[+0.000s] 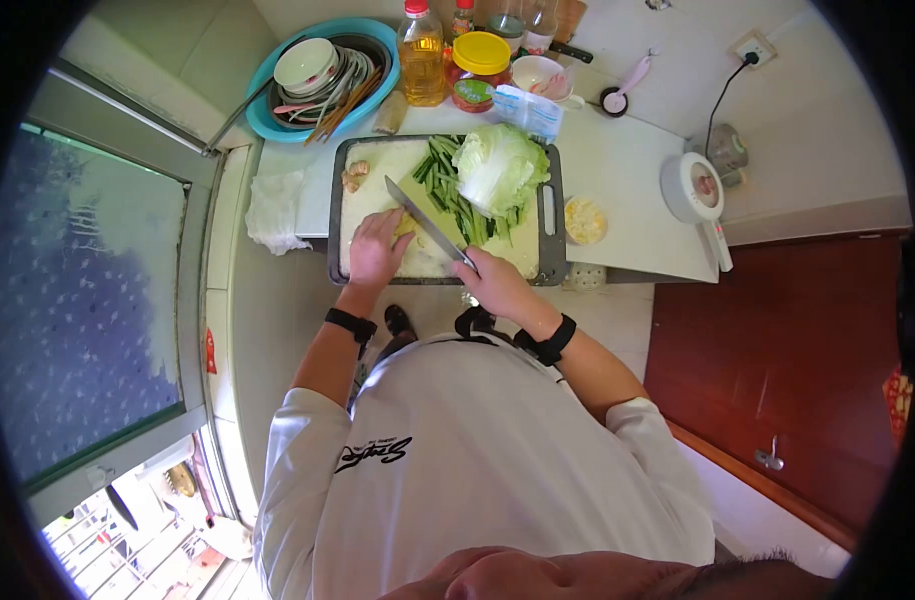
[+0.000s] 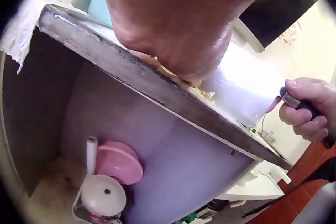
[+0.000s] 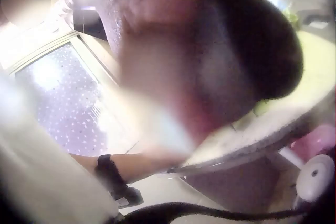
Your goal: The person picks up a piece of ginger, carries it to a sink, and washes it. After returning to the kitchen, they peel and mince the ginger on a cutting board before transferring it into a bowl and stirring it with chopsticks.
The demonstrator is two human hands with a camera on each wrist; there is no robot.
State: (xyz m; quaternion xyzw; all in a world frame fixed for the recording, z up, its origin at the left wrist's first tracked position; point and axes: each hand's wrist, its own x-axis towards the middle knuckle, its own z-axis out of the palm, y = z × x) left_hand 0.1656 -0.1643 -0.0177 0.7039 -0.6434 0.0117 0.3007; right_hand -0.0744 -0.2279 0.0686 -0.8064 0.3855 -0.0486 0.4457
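Observation:
The right hand (image 1: 501,284) grips the dark handle of a broad knife (image 1: 427,222), whose blade slants up and left over the cutting board (image 1: 357,210). Against the blade's left side, the left hand (image 1: 377,248) presses yellowish pieces (image 1: 405,224) on the board with its fingers bent down. In the left wrist view the right hand (image 2: 310,106) is curled round the handle; the left hand (image 2: 173,24) covers most of the pieces. Green strips (image 1: 439,180) and a leafy cabbage (image 1: 499,168) lie right of the blade; light brown pieces (image 1: 355,176) sit at upper left.
A blue basin (image 1: 267,120) with bowls and chopsticks stands back left, beside an oil bottle (image 1: 423,60) and a yellow-lidded jar (image 1: 480,60). Right of the board are a small bowl (image 1: 585,220) and a white pan (image 1: 687,190). A white cloth (image 1: 275,210) hangs at the left counter edge.

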